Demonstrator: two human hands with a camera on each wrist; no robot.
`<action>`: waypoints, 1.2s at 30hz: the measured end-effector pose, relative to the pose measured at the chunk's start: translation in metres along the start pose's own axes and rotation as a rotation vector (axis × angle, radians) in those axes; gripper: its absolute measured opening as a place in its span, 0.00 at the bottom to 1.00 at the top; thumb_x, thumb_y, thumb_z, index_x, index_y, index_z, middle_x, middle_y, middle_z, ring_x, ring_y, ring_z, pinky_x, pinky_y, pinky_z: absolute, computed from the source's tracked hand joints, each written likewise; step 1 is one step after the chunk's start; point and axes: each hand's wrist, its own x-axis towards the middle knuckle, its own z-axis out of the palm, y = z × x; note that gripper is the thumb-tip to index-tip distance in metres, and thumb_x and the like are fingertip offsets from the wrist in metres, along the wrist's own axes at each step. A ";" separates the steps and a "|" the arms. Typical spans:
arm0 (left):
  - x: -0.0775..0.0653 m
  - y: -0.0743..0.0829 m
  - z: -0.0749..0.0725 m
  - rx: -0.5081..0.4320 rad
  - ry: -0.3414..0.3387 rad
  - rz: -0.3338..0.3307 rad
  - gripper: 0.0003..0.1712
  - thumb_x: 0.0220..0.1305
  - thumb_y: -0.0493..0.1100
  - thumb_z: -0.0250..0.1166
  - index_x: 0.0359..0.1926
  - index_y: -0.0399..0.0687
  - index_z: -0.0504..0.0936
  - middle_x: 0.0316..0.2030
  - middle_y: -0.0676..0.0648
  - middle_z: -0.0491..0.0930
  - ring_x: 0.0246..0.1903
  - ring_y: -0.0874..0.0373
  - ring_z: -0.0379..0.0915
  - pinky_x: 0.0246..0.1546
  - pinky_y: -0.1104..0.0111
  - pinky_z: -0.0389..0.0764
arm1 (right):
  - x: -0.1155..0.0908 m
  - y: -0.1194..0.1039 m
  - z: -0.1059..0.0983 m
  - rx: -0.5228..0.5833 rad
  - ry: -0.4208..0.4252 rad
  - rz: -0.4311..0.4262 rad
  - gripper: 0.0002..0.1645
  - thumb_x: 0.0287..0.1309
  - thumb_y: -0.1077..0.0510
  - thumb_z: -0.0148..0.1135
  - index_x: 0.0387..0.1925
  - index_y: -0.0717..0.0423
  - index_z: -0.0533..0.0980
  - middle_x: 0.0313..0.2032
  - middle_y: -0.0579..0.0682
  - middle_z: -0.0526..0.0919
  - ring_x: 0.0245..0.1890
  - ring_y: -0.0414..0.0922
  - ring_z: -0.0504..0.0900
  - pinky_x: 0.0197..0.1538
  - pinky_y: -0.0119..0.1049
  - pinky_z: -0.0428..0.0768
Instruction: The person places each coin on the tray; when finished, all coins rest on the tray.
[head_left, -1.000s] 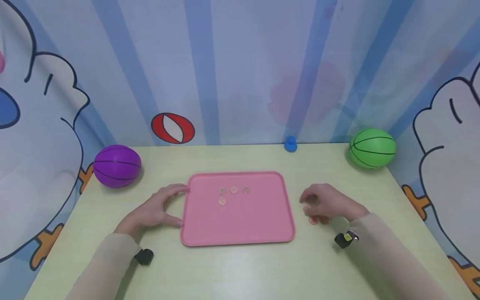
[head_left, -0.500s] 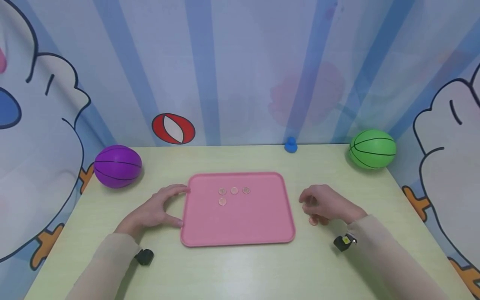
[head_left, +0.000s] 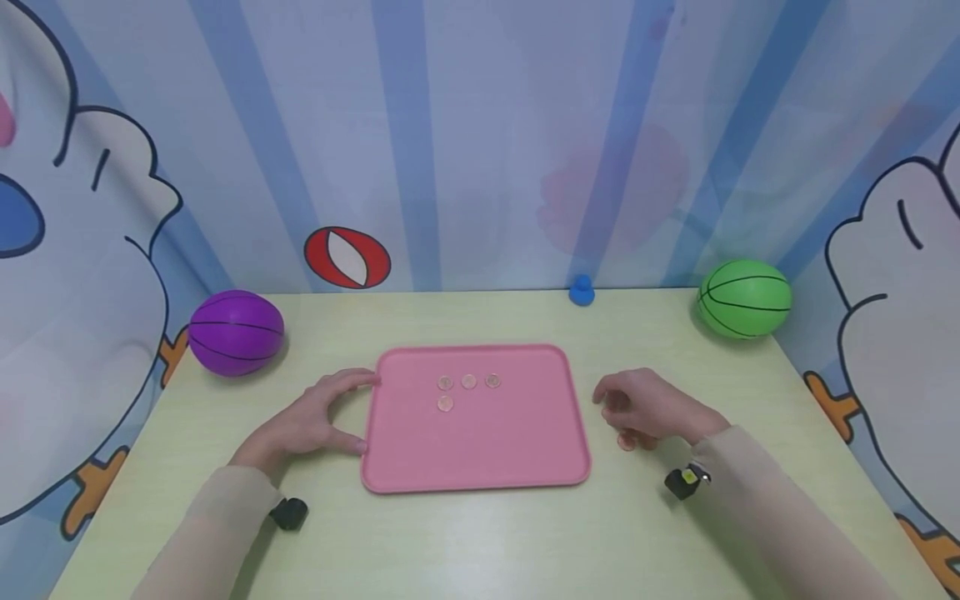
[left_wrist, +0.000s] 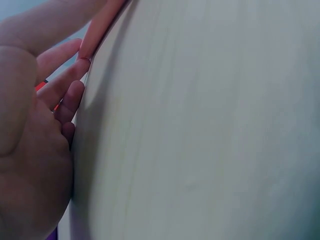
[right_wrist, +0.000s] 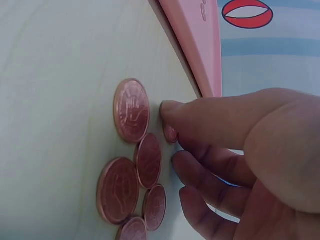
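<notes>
A pink tray (head_left: 480,450) lies on the table with several small coins (head_left: 468,381) on it: three in a row, with another below the leftmost. My left hand (head_left: 303,421) rests at the tray's left edge, thumb and fingertips touching the rim, fingers fairly straight. Right of the tray, my right hand (head_left: 652,406) is low over the table with curled fingers. In the right wrist view its thumb and a finger pinch a copper coin (right_wrist: 171,133), mostly hidden by the thumb. Several copper coins (right_wrist: 132,110) lie on the table beside that hand, some touching or overlapping.
A purple ball (head_left: 236,333) sits at the table's back left and a green ball (head_left: 745,298) at the back right. Between them, near the back edge, is a small blue object (head_left: 581,290). A printed cloth backdrop (head_left: 495,150) rises behind the table.
My right hand has shifted slightly left, nearer the tray. The left hand, the tray and the coins on it have stayed in place.
</notes>
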 end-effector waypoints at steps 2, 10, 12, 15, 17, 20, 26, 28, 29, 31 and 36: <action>0.000 -0.001 0.000 0.004 0.002 0.008 0.60 0.43 0.54 0.88 0.77 0.58 0.68 0.78 0.45 0.62 0.77 0.39 0.51 0.73 0.30 0.49 | 0.001 0.000 0.000 0.008 -0.007 0.000 0.15 0.68 0.69 0.61 0.55 0.61 0.79 0.29 0.53 0.82 0.14 0.47 0.80 0.16 0.34 0.75; 0.000 0.001 -0.001 0.015 0.005 0.015 0.59 0.45 0.54 0.87 0.77 0.58 0.68 0.78 0.44 0.62 0.77 0.38 0.51 0.73 0.29 0.49 | 0.002 -0.001 -0.001 0.015 -0.022 0.024 0.14 0.69 0.68 0.60 0.54 0.61 0.78 0.27 0.53 0.82 0.14 0.48 0.80 0.16 0.35 0.75; 0.000 0.002 -0.001 0.016 0.004 0.013 0.59 0.45 0.54 0.87 0.77 0.57 0.68 0.78 0.44 0.62 0.77 0.38 0.51 0.73 0.29 0.49 | 0.002 -0.002 -0.001 0.012 -0.025 0.027 0.13 0.69 0.68 0.61 0.53 0.62 0.78 0.26 0.53 0.82 0.14 0.48 0.80 0.16 0.35 0.76; 0.000 0.004 -0.001 0.012 0.002 0.002 0.60 0.43 0.54 0.87 0.78 0.58 0.68 0.78 0.45 0.62 0.77 0.39 0.51 0.74 0.30 0.49 | 0.002 -0.002 -0.001 -0.001 -0.025 0.029 0.11 0.69 0.67 0.61 0.51 0.61 0.79 0.25 0.52 0.83 0.13 0.48 0.80 0.16 0.36 0.76; 0.000 0.005 -0.001 0.010 0.000 -0.004 0.60 0.43 0.54 0.87 0.78 0.58 0.68 0.78 0.46 0.61 0.77 0.39 0.50 0.74 0.30 0.49 | 0.002 -0.003 -0.001 -0.007 -0.023 0.027 0.10 0.69 0.67 0.62 0.50 0.61 0.79 0.23 0.52 0.83 0.12 0.48 0.80 0.15 0.36 0.77; 0.000 0.005 -0.001 0.003 -0.001 -0.007 0.61 0.42 0.53 0.88 0.78 0.58 0.68 0.78 0.46 0.61 0.77 0.40 0.50 0.74 0.30 0.49 | 0.002 -0.003 -0.001 -0.009 -0.017 0.025 0.09 0.69 0.68 0.62 0.49 0.61 0.79 0.21 0.52 0.83 0.11 0.47 0.79 0.15 0.36 0.76; 0.000 0.002 0.000 0.006 -0.002 -0.001 0.60 0.43 0.54 0.88 0.78 0.58 0.68 0.78 0.46 0.61 0.77 0.39 0.50 0.74 0.29 0.48 | 0.001 -0.005 0.001 -0.006 -0.006 0.045 0.10 0.68 0.68 0.62 0.49 0.60 0.80 0.20 0.52 0.83 0.11 0.47 0.78 0.15 0.35 0.75; 0.000 0.002 0.000 0.007 -0.002 -0.009 0.61 0.43 0.54 0.88 0.78 0.59 0.68 0.78 0.46 0.61 0.77 0.40 0.50 0.74 0.30 0.48 | 0.001 -0.006 0.001 -0.007 -0.002 0.054 0.10 0.67 0.69 0.62 0.48 0.60 0.80 0.20 0.52 0.83 0.11 0.47 0.77 0.15 0.35 0.75; 0.000 0.002 -0.001 0.007 -0.001 -0.010 0.61 0.43 0.54 0.88 0.78 0.59 0.68 0.78 0.46 0.61 0.78 0.40 0.50 0.74 0.30 0.48 | 0.001 -0.006 0.001 -0.007 -0.001 0.057 0.11 0.67 0.70 0.61 0.48 0.60 0.80 0.19 0.53 0.83 0.11 0.47 0.77 0.16 0.35 0.75; -0.001 0.002 -0.001 0.006 -0.001 -0.011 0.61 0.42 0.54 0.88 0.78 0.59 0.68 0.78 0.46 0.61 0.78 0.39 0.50 0.74 0.30 0.48 | 0.001 -0.007 0.001 -0.005 0.000 0.069 0.12 0.66 0.70 0.61 0.49 0.60 0.81 0.19 0.53 0.83 0.11 0.47 0.77 0.16 0.34 0.74; 0.000 0.001 0.000 0.001 -0.003 -0.007 0.61 0.42 0.54 0.88 0.78 0.59 0.68 0.78 0.46 0.61 0.77 0.39 0.50 0.74 0.29 0.48 | 0.001 -0.008 0.001 0.011 -0.009 0.065 0.16 0.63 0.73 0.59 0.50 0.62 0.81 0.19 0.54 0.83 0.11 0.48 0.77 0.15 0.33 0.74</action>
